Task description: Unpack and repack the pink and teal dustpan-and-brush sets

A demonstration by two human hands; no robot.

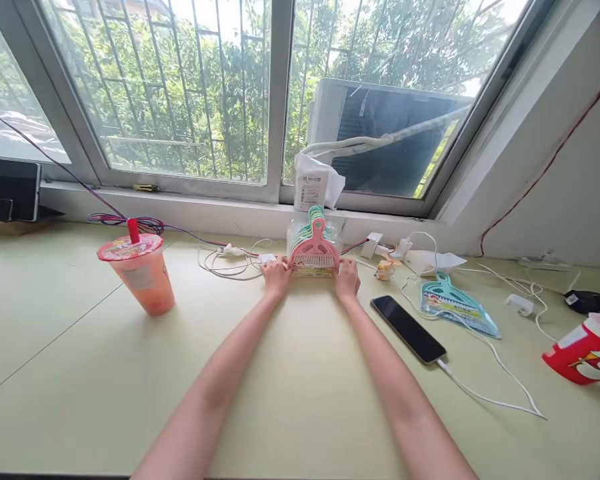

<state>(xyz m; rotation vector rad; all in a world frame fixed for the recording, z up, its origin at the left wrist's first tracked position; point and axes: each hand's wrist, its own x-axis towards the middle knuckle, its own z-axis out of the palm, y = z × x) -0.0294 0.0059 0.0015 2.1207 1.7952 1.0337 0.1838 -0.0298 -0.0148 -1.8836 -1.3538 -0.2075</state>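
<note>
A stack of small dustpan-and-brush sets point(315, 250) in clear plastic stands upright against the wall below the window. The front one is pink, and green ones show behind it. My left hand point(277, 275) has its fingers closed at the stack's lower left edge. At the lower right edge, my right hand point(347, 279) grips in the same way. Both arms reach straight forward over the table. A single teal dustpan-and-brush set point(453, 303) lies flat in its wrapper to the right.
A drink cup point(145, 277) with a red straw stands at left. On the right are a phone point(409, 329) on a white cable, a red cup point(587, 350) and a small figurine point(385, 269). Loose cables lie along the wall. A white packet point(311, 189) sits on the sill.
</note>
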